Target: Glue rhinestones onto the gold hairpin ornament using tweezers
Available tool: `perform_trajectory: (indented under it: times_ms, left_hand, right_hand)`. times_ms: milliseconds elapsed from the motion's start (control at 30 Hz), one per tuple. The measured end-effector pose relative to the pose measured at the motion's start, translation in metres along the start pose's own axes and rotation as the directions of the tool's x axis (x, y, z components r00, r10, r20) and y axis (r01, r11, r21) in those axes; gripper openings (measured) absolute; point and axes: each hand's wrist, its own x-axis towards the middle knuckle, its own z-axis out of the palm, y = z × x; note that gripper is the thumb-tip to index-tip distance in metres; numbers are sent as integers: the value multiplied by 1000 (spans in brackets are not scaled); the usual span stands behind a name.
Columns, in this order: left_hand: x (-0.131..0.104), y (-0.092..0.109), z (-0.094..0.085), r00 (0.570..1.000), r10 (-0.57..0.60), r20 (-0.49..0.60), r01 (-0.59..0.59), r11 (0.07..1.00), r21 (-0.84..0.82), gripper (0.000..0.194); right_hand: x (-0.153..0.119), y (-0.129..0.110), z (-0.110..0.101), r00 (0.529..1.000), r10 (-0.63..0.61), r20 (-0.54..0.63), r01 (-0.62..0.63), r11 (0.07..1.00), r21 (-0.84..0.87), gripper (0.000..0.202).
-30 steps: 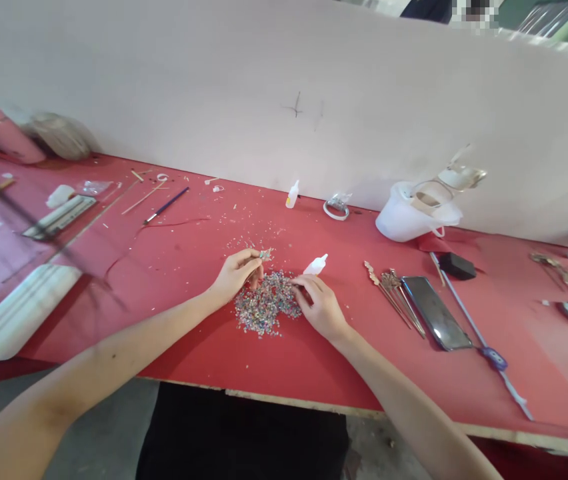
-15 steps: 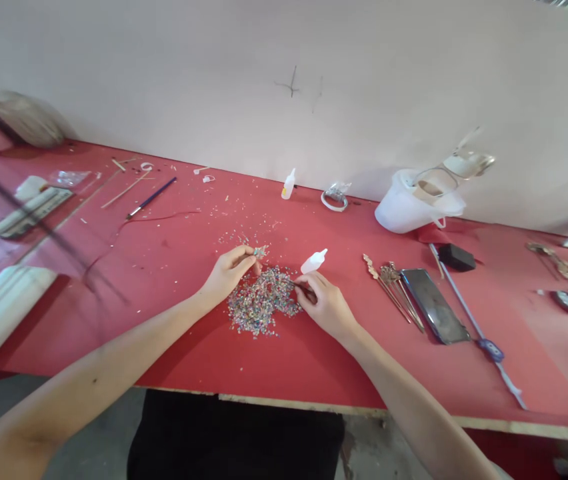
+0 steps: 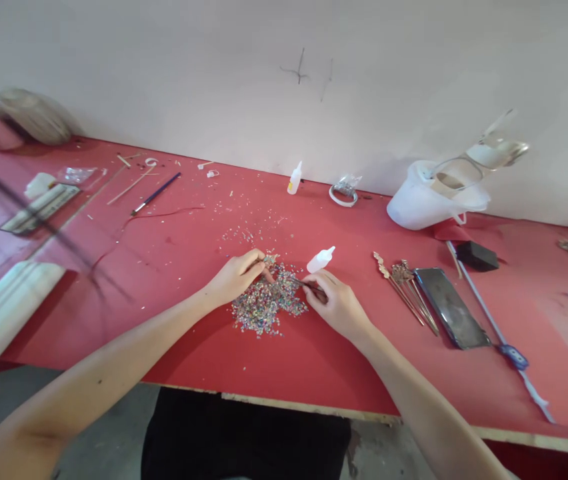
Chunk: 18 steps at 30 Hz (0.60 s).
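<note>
My left hand [image 3: 240,277] is closed, pinching a small pale decorated piece [image 3: 271,259] at the upper edge of a pile of tiny multicoloured chips [image 3: 259,313]; its exact kind is too small to tell. In my right hand [image 3: 335,303] is a pair of dark tweezers [image 3: 314,287], held low with the tips pointing left at the right side of the pile. A white squeeze bottle [image 3: 321,259] lies just beyond my right hand. Loose chips are scattered on the red tabletop behind the pile.
To the right lie metal hair sticks [image 3: 404,287], a phone [image 3: 451,308], a black block [image 3: 477,256] and a lavender strap [image 3: 484,317]. A white pitcher [image 3: 409,203] and upright small bottle [image 3: 295,179] stand near the wall. A paintbrush [image 3: 157,193] lies left.
The view has shifted slightly, so the table's things sit a little differently in frame. My left hand has lowered the small piece closer to the pile. The tweezers stay in my right hand.
</note>
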Motion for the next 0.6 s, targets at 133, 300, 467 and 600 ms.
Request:
perform_trajectory:
  times_ms: [133,300,467,600]
  left_hand:
    - [0,-1,0,1000,-6,-14,6,1000,19,14]
    - [-1,1,0,999,9,39,-11,999,46,19]
    - [-1,0,1,993,67,99,-74,995,70,22]
    - [-1,-1,1,993,85,84,-95,988,119,22]
  right_hand:
    - [0,0,0,1000,-2,-4,2,1000,-2,10]
    - [-1,-2,0,998,-15,60,14,1000,18,12]
    - [-1,-1,0,997,-47,62,41,994,102,12]
    - [0,1,-1,998,-24,57,18,995,96,12]
